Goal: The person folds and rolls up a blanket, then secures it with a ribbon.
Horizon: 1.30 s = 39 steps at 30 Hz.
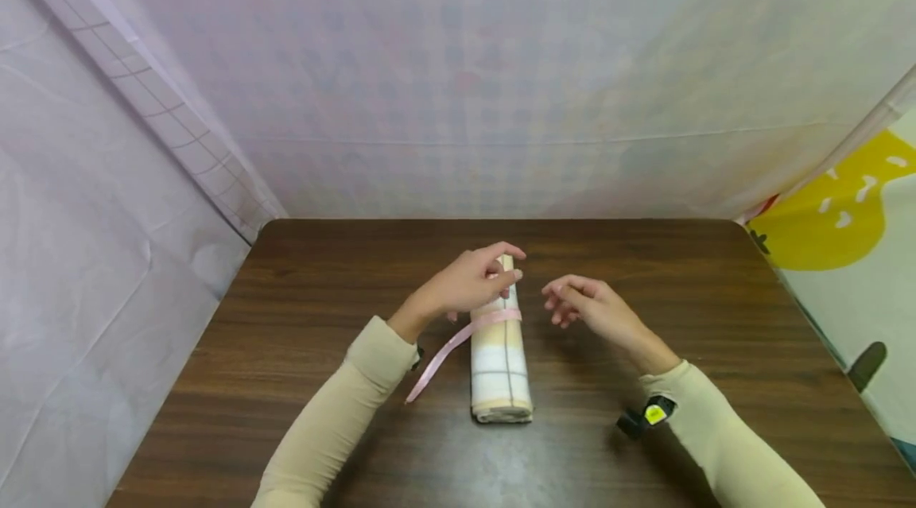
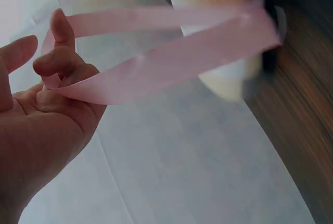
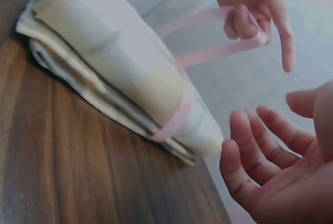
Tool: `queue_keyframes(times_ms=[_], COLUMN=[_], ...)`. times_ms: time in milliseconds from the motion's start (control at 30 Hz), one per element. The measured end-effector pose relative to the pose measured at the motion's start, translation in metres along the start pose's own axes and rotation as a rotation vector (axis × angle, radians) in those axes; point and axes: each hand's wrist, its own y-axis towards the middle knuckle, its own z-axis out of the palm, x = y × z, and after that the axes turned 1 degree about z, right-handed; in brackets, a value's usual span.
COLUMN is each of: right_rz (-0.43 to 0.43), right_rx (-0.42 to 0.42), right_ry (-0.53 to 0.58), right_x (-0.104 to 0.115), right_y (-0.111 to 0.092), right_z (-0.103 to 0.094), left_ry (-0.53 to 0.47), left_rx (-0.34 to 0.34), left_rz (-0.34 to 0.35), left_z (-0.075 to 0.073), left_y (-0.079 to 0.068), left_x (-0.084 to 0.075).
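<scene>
A folded, rolled cloth (image 1: 499, 373), cream and white with thin grey lines, lies lengthwise on the table. Round its middle runs a pink ribbon (image 1: 495, 319), whose loose tail (image 1: 438, 362) trails to the left. My left hand (image 1: 472, 279) is over the far half of the roll. In the left wrist view, its curled lower fingers hold a loop of the ribbon (image 2: 156, 67), while thumb and index finger stand apart. To the right of the roll hovers my right hand (image 1: 597, 309); the right wrist view shows its fingers (image 3: 263, 148) loosely bent with nothing in them.
The dark wooden table (image 1: 300, 381) has rounded far corners. A pale curtain (image 1: 465, 95) hangs behind it, with another pale sheet (image 1: 86, 254) at the left. A yellow-patterned cloth (image 1: 837, 214) hangs at the right.
</scene>
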Motion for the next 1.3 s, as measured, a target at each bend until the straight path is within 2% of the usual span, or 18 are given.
queue_keyframes(times_ms=[100,200,367,467,533,700,833,933,1100,1233,1300], right_rz=[0.007,0.011,0.002,-0.023,-0.041,-0.145,-0.258,-0.297,-0.293,-0.276,-0.273], right_rx=[-0.028,-0.02,0.078,0.145,0.18,0.233,0.253,0.242,0.254,0.282,0.28], right_ry=[0.098,0.119,-0.032,-0.137,-0.195,-0.383,-0.482,-0.529,-0.596,-0.61,-0.615], right_x=[-0.005,-0.009,-0.011,-0.009,-0.007,-0.006,-0.008,-0.008,-0.008,-0.01,-0.011], right_y=[0.0,0.001,0.012,0.02,0.023,0.025,0.026,0.027,0.026,0.026,0.027], right_z=[-0.008,-0.012,-0.008,-0.002,0.003,0.013,0.021,0.025,0.028,0.028,0.028], left_ry=[0.041,0.12,0.322,0.449,0.558,0.805,0.897,0.972,1.041,0.992,0.95], left_rx=[0.044,0.095,0.237,0.351,0.401,0.444,0.468,0.441,0.402,0.482,0.522], left_rz=[0.048,0.1,0.137,0.117,0.107,0.112,0.12,0.16,0.181,0.171,0.19], left_z=[0.019,0.039,0.075,0.095,0.106,0.127,0.145,0.158,0.166,0.158,0.149], left_y=[0.008,0.013,0.011,0.006,0.001,-0.008,-0.014,-0.018,-0.023,-0.025,-0.028], left_x=[-0.008,-0.012,-0.014,-0.016,-0.019,-0.029,-0.038,-0.043,-0.046,-0.044,-0.043])
